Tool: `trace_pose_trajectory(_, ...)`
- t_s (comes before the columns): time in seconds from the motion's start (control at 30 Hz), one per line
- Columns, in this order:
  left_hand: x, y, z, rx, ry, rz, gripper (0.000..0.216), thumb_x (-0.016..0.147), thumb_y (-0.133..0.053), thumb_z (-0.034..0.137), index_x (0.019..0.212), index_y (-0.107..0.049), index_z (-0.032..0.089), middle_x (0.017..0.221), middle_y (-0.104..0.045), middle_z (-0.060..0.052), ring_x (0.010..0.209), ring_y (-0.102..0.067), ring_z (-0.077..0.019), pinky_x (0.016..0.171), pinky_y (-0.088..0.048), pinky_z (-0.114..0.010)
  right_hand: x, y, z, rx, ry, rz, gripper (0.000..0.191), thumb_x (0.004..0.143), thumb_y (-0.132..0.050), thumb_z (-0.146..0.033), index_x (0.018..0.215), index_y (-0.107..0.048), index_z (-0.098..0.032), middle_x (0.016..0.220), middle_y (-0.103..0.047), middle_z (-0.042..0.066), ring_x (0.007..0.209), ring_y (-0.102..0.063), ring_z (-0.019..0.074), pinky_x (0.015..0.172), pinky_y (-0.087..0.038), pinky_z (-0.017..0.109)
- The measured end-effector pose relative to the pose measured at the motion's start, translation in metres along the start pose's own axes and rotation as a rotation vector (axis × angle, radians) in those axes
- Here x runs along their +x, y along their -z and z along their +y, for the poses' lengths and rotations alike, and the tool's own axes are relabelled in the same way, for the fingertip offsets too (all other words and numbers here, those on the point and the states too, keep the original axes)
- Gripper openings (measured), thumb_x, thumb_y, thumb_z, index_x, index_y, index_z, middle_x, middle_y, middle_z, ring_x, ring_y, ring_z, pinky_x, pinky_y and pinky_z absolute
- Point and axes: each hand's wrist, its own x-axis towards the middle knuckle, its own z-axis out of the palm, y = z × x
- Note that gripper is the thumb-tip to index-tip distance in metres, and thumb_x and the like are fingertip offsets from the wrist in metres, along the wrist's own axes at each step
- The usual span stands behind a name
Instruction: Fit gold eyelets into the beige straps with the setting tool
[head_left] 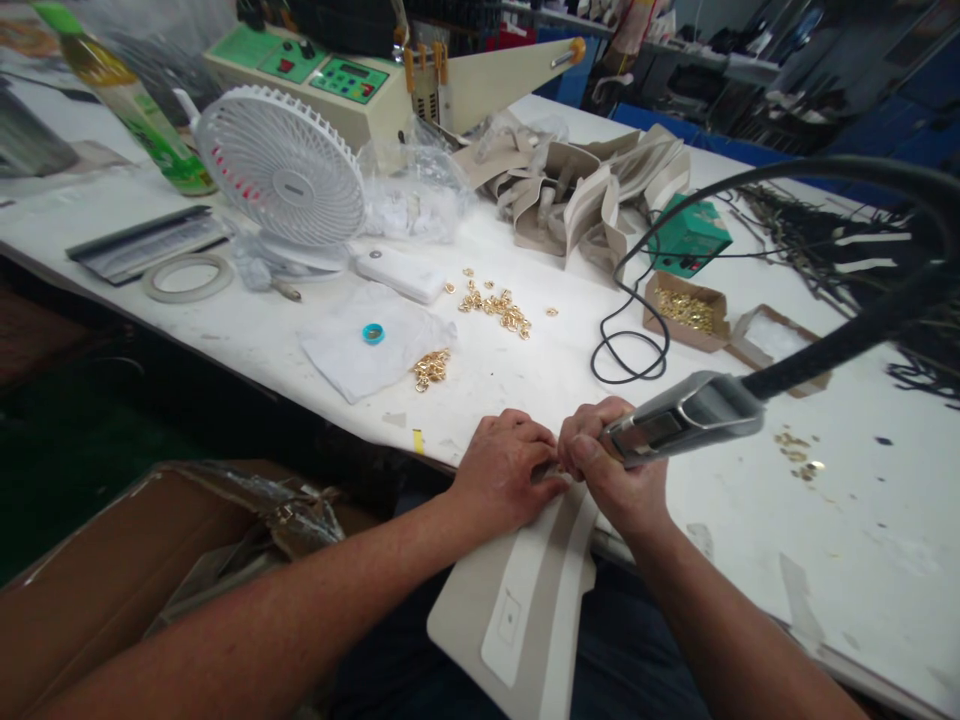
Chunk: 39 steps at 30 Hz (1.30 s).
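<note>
My right hand (622, 475) is wrapped round the front end of an electric screwdriver (686, 418), silver-bodied, its thick black cable running off to the upper right. The tool's tip is hidden by my fingers. My left hand (504, 468) pinches the upper end of a beige leather panel (544, 590) at the table's front edge, close against my right hand. The panel hangs down over my lap and has a pale strip with a small rectangular mark. Whatever lies between the two sets of fingertips is too hidden to make out.
On the white table (465, 375) lie gold clasps (431, 369) and gold rings (495, 308). Behind them are a white fan (292, 185), stacked beige pieces (570, 195), a green power box (691, 235) and a carton of gold parts (684, 310). A looped cable (630, 378) lies right of centre.
</note>
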Motion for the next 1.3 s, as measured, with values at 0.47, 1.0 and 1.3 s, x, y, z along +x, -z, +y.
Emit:
trace_pose_trajectory(0.47,0.0,-0.001,0.001,0.009,0.006,-0.012,0.01,0.086,-0.079,0.032,0.095,-0.078,0.027,0.109,-0.078,0.003,0.112,-0.06,-0.0249,0.09,-0.041,-0.044,0.002,0.0,-0.002,0.151,0.023,-0.065,0.018,0.095,-0.069,-0.024,0.085,-0.055,-0.024,0.069,-0.053,-0.006,0.058,-0.051,0.0119,0.056,-0.043,0.029)
trace_pose_trajectory(1.0,-0.002,0.003,0.011,0.068,0.054,-0.008,0.017,0.08,-0.083,0.032,0.096,-0.08,0.026,0.106,-0.078,-0.001,0.109,-0.061,-0.028,0.09,-0.046,-0.044,0.007,-0.005,-0.026,-0.142,-0.108,-0.017,0.049,0.08,-0.078,-0.059,0.062,-0.057,-0.018,0.057,-0.055,-0.001,0.052,-0.049,0.013,0.05,-0.04,0.027)
trace_pose_trajectory(1.3,-0.008,0.007,0.022,0.042,0.058,0.029,0.02,0.08,-0.085,0.03,0.099,-0.082,0.025,0.109,-0.08,-0.002,0.111,-0.06,-0.0265,0.097,-0.046,-0.043,0.018,0.06,-0.041,-1.139,-0.212,0.048,0.044,0.094,-0.059,-0.064,0.106,-0.069,-0.022,0.084,-0.071,0.003,0.074,-0.065,0.0214,0.066,-0.045,0.03)
